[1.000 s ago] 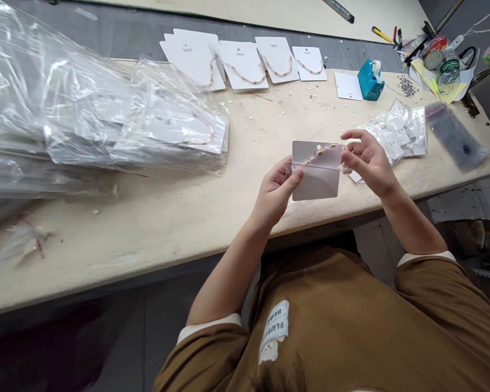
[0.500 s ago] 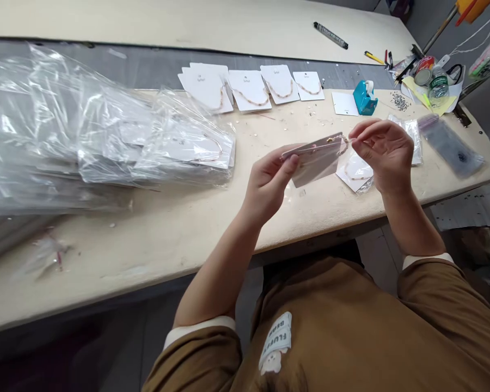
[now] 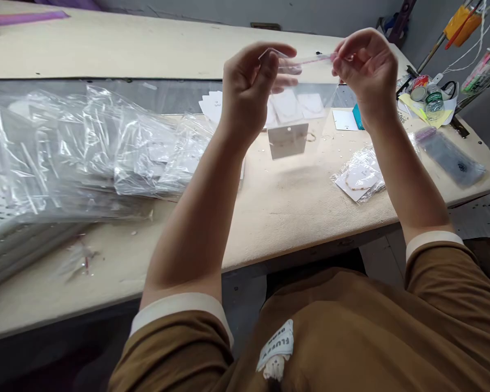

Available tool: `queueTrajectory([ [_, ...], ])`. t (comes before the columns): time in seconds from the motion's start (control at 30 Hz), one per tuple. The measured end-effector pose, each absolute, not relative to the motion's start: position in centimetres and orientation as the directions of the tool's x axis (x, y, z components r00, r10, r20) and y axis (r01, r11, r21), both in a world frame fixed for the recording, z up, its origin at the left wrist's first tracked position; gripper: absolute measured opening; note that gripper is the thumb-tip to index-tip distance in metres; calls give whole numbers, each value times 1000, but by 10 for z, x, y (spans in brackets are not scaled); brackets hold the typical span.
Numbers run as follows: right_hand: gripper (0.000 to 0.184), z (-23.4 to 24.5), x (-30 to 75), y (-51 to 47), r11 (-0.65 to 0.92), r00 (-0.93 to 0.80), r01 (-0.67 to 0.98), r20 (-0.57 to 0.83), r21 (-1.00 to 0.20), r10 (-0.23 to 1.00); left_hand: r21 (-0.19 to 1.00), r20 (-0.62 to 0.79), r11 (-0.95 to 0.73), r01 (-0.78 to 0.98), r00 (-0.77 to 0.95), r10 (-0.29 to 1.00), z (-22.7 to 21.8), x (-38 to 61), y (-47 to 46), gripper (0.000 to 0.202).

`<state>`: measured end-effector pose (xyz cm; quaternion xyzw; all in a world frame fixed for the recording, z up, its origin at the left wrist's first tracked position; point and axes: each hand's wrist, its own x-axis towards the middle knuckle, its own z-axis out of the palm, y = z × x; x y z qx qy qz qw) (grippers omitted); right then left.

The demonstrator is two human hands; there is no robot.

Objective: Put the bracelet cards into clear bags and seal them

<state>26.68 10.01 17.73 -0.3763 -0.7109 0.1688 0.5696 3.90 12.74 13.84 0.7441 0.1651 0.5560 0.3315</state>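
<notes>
Change: both hands have risen from just above the table edge to well clear of it; the white card, earlier level with the fingers, now hangs below them.
Left hand: raised, thumb and forefinger closed narrow on the left end of the bag mouth.
Right hand: raised, fingertips pinched narrow on the right end of the mouth.
Clear bag: held in the air, mouth strip drawn taut between the two hands, body hanging down.
Card position: inside the bag at its bottom, upright, above the table and not touching it.
Assessment: the card appears fully seated in the bag; whether the mouth is sealed cannot be told.
Surroundings: pile of filled bags lies to the left on the table; single bagged card lies to the right, below the right forearm.
</notes>
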Motion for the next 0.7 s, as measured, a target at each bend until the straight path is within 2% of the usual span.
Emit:
queueTrajectory([
  [0.1, 18, 159, 281, 62, 701, -224, 365, 673, -612, 704, 556, 770, -830, -47, 403, 494, 124, 29, 87, 30],
  [0.17, 14, 131, 297, 29, 684, -372, 354, 575, -638, 729, 592, 672, -806, 10, 546, 501, 97, 20, 51, 28],
  [0.23, 9, 97, 314, -2, 622, -495, 393, 414, -677, 764, 641, 530, -765, 62, 686, 499, 63, 11, 21, 37],
  [0.33, 10, 52, 329, -35, 524, -474, 461, 300, -716, 827, 661, 392, -718, 217, 717, 577, 18, 3, -6, 48],
  [0.43, 19, 28, 327, -49, 476, -391, 523, 298, -707, 871, 593, 366, -705, 388, 651, 665, -4, 6, -19, 34],
  [0.5, 23, 21, 318, -49, 498, -396, 568, 312, -655, 863, 530, 363, -706, 469, 627, 689, -7, 11, -24, 23],
  [0.57, 22, 17, 309, -46, 531, -426, 621, 321, -576, 846, 496, 370, -700, 513, 605, 705, -6, 15, -28, 22],
  [0.63, 15, 13, 302, -42, 536, -441, 676, 304, -506, 844, 493, 376, -690, 531, 585, 719, -6, 17, -32, 24],
  [0.7, 8, 10, 298, -41, 510, -431, 708, 273, -489, 860, 497, 370, -680, 539, 577, 728, -5, 17, -35, 25],
])
